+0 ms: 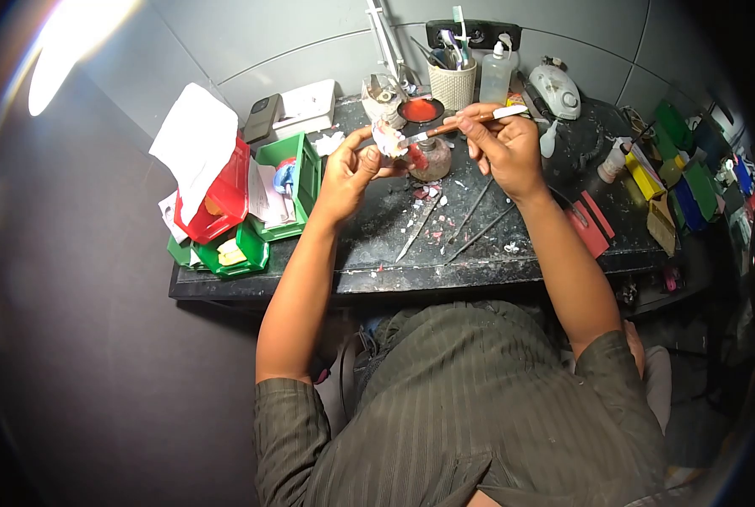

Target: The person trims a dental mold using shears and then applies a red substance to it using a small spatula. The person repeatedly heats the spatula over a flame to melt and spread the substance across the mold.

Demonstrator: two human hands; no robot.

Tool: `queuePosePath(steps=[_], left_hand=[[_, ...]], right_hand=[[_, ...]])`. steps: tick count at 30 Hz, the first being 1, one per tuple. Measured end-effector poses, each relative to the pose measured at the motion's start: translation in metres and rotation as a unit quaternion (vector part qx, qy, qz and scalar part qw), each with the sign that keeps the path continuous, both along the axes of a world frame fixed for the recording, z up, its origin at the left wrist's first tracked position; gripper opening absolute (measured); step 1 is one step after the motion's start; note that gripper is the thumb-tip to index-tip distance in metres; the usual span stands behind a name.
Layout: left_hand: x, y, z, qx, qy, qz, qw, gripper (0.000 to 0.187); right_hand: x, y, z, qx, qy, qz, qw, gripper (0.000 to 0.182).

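Observation:
My left hand (352, 173) holds a small pale and pink piece (388, 139) upright between thumb and fingers. In my right hand (506, 152) is a tool with a brown handle (477, 119); its metal blade touches or nearly touches the right side of the piece. Just below and behind the blade stands a round glass burner (432, 160), partly hidden by my left fingers. A shallow dish of red material (421, 110) lies behind the hands. Thin metal tools (420, 226) rest on the black table among pink and white scraps.
Green bins (306, 182) and a red bin (225, 203) with papers stand at the left. Behind are a phone (262, 117), a white tray (310, 106), a cup of brushes (454, 86) and a clear bottle (495, 76). A red card (590, 226) lies on the right.

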State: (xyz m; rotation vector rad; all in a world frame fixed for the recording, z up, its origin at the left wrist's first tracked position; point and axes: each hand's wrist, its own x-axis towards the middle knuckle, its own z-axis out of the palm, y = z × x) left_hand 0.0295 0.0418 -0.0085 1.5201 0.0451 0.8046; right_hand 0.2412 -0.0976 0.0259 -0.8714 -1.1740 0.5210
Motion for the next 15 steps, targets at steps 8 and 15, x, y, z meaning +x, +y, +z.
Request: queuePosePath(steps=[8,15], left_hand=[[-0.001,-0.002,0.001,-0.02,0.014,-0.001,1.0,0.056],[-0.003,-0.009,0.01,-0.025,0.062,-0.013,0.998,0.059]], right_hand=[[-0.002,-0.001,0.0,0.021,-0.022,-0.003,1.0,0.014],[-0.007,0.001,0.0,0.029,-0.027,0.002,0.999,0.013]])
